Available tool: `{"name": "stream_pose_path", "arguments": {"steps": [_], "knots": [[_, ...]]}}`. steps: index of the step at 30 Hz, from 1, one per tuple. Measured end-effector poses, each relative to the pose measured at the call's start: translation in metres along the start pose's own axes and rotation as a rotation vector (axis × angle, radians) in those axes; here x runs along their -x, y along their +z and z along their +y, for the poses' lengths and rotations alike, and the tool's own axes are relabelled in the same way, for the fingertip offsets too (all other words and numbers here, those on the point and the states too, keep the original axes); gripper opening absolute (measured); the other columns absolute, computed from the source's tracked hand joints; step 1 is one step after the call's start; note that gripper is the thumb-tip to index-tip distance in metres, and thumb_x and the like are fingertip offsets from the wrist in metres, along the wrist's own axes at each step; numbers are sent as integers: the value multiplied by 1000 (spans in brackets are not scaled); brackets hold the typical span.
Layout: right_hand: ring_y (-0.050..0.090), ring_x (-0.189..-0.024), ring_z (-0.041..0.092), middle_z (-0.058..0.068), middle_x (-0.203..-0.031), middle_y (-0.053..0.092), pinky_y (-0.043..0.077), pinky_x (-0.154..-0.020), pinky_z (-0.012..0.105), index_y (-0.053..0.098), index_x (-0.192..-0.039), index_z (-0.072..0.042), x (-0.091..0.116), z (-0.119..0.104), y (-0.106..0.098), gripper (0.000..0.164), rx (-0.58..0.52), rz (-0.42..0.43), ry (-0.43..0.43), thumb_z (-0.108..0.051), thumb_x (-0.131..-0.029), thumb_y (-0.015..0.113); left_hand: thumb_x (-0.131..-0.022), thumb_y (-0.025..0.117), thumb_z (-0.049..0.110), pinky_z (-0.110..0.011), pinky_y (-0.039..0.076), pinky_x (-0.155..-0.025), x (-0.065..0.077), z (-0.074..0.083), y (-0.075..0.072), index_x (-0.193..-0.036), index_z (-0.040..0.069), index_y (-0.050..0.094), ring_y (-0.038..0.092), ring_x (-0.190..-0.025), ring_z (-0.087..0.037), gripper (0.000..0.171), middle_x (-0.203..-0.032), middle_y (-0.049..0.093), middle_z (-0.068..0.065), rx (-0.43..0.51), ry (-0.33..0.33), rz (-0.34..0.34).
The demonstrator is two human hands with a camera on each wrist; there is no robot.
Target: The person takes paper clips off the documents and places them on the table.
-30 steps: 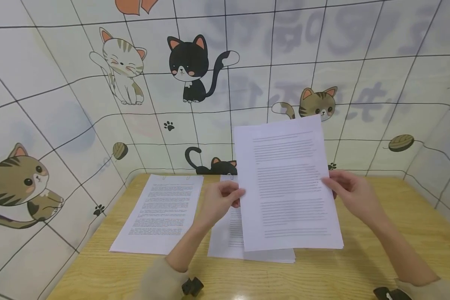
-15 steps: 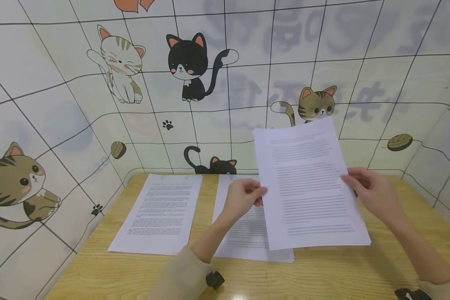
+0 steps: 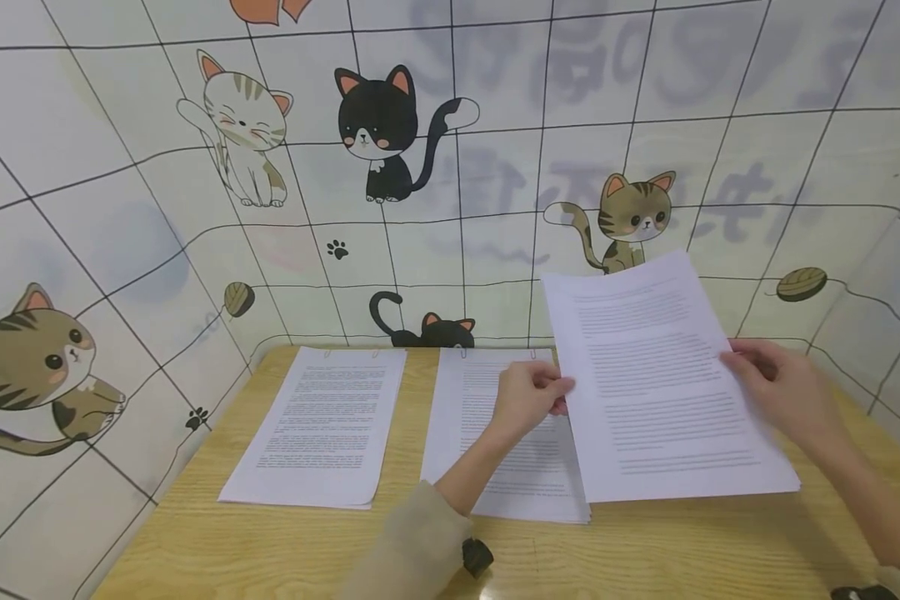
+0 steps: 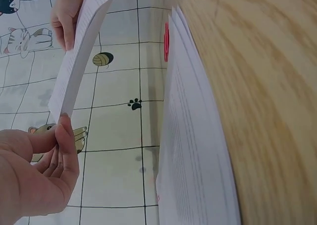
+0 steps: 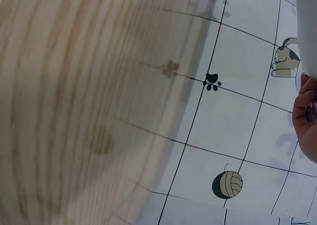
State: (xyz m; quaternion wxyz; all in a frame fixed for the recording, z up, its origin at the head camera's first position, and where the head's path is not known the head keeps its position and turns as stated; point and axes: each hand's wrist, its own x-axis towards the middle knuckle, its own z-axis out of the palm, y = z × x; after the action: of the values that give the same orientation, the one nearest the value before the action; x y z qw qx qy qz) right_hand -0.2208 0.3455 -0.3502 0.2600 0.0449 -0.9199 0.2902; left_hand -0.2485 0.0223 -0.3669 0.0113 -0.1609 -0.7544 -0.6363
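A stack of printed paper (image 3: 667, 400) is held up above the right half of the table, tilted back a little. My left hand (image 3: 531, 402) pinches its left edge between thumb and fingers. On the opposite edge my right hand (image 3: 783, 387) grips it the same way. In the left wrist view the stack (image 4: 81, 51) appears edge-on, with the left hand (image 4: 44, 168) at its near end. Only part of the right hand (image 5: 306, 113) enters the right wrist view, beside a strip of white paper (image 5: 307, 31).
Two more printed stacks lie on the wooden table (image 3: 195, 550): a left stack (image 3: 318, 433) and a middle stack (image 3: 457, 467), the latter partly covered by my left arm. Both have paper clips at their top edges. A wall covering (image 3: 495, 183) with cartoon cats rises behind the table.
Both hands have carried the held stack to the right and lowered its top slightly, leaning it further back. More of the middle stack, with its second clip, now shows.
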Motion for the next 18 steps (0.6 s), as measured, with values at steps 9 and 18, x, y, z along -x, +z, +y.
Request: {"name": "stream_pose_path", "arguments": {"steps": [9,18], "knots": [[34,-77,-25,31,-109,68,34,-68,24,64,-123,6,0,21,-7,40,72,-37,52,-27,-101,63,-90,75,2,-38,60,-63,-8,-5,28,-85,-5,73,72,-61,-31,8,-62,69,-6,51,-48,15],[39,-75,-23,31,-106,69,35,-65,22,66,-120,4,2,47,-10,32,78,-67,26,-22,-100,65,-88,76,1,-34,60,-62,-12,-5,55,-79,-2,73,72,-70,-41,10,-62,69,-8,34,-133,19]]}}
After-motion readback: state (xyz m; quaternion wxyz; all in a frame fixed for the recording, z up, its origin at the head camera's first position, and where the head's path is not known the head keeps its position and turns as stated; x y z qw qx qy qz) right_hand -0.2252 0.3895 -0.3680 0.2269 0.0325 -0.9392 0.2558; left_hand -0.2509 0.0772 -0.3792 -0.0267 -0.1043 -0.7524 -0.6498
